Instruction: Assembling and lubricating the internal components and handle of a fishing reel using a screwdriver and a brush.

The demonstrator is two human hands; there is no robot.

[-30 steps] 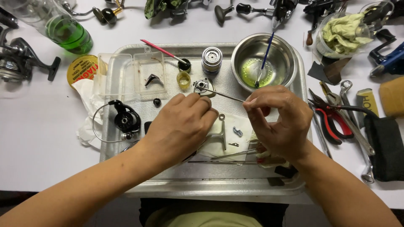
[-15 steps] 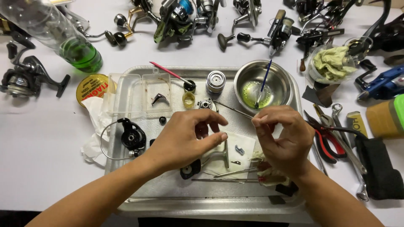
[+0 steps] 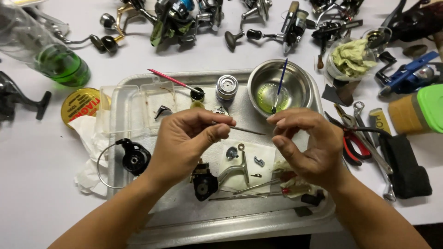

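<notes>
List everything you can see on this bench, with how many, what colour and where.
thin metal rod: one, grey, pinched in the left hand's fingertips, its tip towards the right hand
metal tray: one, silver, centre
steel bowl: one, silver, tray's far right, greenish liquid inside
brush: one, blue, standing in the bowl
spool: one, silver, left of the bowl
reel body: one, black, on the tray below the left hand
bail rotor: one, black, tray's left
clear plastic box: one, tray's far left
bottle: one, clear with green liquid, far left
fishing reels: several, dark, far edge
pliers: one, red-handled, right of tray
left hand: one, gripping the rod
right hand: one, fingertips pinched; contents hidden
</notes>
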